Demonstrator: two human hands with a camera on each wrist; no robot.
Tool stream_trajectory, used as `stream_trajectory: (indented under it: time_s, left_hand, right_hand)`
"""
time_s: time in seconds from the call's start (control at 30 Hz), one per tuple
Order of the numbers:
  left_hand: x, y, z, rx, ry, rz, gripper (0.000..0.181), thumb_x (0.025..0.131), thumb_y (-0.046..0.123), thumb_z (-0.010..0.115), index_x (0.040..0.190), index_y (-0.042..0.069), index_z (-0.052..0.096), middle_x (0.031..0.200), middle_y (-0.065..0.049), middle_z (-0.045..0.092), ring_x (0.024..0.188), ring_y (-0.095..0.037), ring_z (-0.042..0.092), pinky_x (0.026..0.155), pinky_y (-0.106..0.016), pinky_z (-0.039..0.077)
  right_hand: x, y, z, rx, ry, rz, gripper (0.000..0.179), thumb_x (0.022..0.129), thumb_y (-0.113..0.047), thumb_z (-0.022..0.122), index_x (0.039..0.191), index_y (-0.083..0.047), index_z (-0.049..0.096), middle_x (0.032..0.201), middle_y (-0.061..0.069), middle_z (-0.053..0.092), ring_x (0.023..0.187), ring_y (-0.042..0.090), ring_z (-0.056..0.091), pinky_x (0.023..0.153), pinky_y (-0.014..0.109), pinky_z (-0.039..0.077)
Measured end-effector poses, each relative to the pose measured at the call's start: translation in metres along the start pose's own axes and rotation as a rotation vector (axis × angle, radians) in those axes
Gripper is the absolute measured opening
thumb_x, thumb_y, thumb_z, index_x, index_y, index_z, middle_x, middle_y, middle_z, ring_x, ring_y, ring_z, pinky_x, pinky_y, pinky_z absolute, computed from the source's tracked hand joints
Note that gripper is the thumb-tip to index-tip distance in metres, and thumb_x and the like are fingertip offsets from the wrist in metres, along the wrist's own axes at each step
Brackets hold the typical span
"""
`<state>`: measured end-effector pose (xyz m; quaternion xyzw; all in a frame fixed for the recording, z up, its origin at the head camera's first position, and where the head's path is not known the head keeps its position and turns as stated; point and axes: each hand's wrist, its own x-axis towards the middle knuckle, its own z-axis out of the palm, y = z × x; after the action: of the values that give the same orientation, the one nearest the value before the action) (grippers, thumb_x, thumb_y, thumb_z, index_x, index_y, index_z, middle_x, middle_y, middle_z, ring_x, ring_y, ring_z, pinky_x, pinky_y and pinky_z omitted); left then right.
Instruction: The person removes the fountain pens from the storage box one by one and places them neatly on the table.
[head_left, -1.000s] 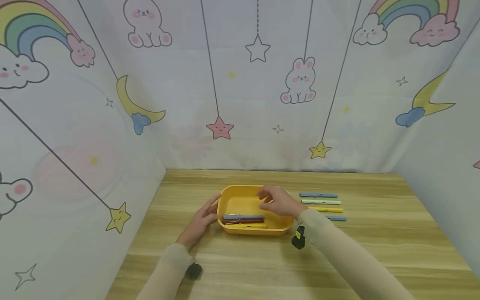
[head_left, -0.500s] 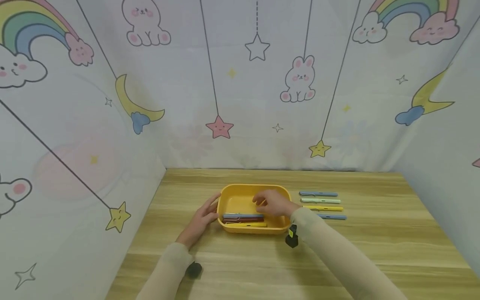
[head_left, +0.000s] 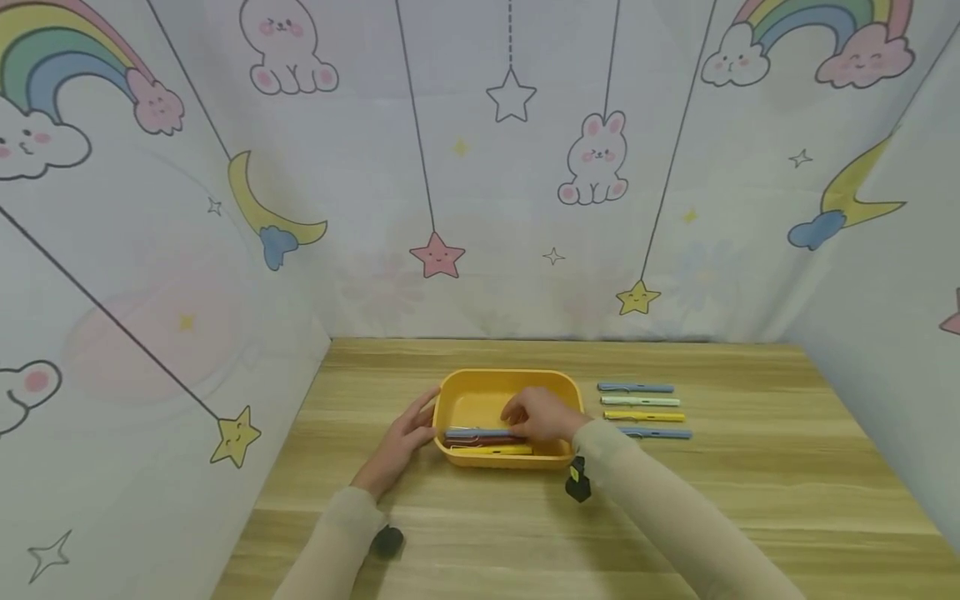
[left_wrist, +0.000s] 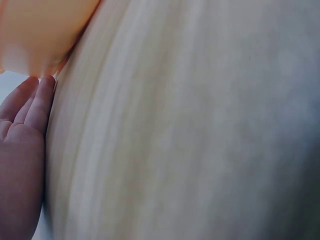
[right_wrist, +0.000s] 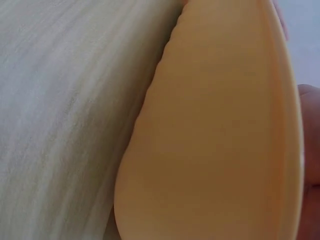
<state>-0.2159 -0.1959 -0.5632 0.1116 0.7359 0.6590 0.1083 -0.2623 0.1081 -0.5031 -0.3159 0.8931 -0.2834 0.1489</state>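
A yellow plastic basket (head_left: pixel 474 377) stands on the table with a blue pen (head_left: pixel 477 432), a dark red pen (head_left: pixel 480 442) and a yellow pen (head_left: pixel 492 450) lying along its front side. Reaching over the basket's right side, my right hand (head_left: pixel 546 414) pinches the right end of the blue pen with bent fingers; its fingertips partly hide that end. My left hand (head_left: pixel 401 442) rests against the basket's left wall, fingers extended. In the left wrist view, the left fingers (left_wrist: pixel 39 107) touch the basket's outside (left_wrist: pixel 40 37). The basket's wall (right_wrist: pixel 215 120) hides most of the right hand from its wrist camera.
Right of the basket, pens lie in a column of rows: a blue pen (head_left: pixel 637 387), a pale green pen (head_left: pixel 641 402), a yellow pen (head_left: pixel 645 416) and another blue pen (head_left: pixel 660 433). Printed fabric walls (head_left: pixel 510 308) enclose the wooden table (head_left: pixel 480 533) at the back and sides.
My right hand has moved left and down inside the basket, from above its right part to the blue pen's right end. The left hand stays against the basket's left wall.
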Motion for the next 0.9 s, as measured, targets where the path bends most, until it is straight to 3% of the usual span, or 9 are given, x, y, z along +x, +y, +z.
stream_trajectory:
  time_s: [0.3,0.53,0.9]
  left_hand:
    - [0.0,-0.001,-0.001,0.006,-0.01,0.013,0.067,0.104,0.011,0.057,0.165,0.031,0.035,0.166,-0.012,0.04,0.153,-0.029,0.038,0.122,-0.052,0.03]
    - [0.0,0.0,-0.001,0.012,-0.013,0.012,0.067,0.105,0.012,0.056,0.165,0.031,0.034,0.167,-0.011,0.039,0.153,-0.027,0.038,0.122,-0.048,0.033]
    - [0.001,-0.001,-0.001,0.016,-0.013,0.015,0.067,0.104,0.013,0.057,0.165,0.031,0.035,0.166,-0.012,0.039,0.154,-0.028,0.037,0.123,-0.052,0.029]
  right_hand:
    - [0.007,0.005,0.008,-0.025,-0.005,-0.014,0.014,0.093,-0.003,0.077,0.105,-0.007,0.084,0.098,0.002,0.08,0.088,0.013,0.072,0.081,0.033,0.061]
    - [0.005,-0.005,0.008,-0.04,-0.008,-0.005,0.019,0.092,0.002,0.076,0.108,-0.005,0.083,0.103,0.007,0.081,0.093,0.021,0.075,0.083,0.037,0.062]
    - [0.01,-0.004,0.013,-0.063,-0.019,0.03,0.014,0.091,-0.001,0.08,0.1,-0.011,0.084,0.089,-0.003,0.078,0.076,0.008,0.065,0.076,0.031,0.06]
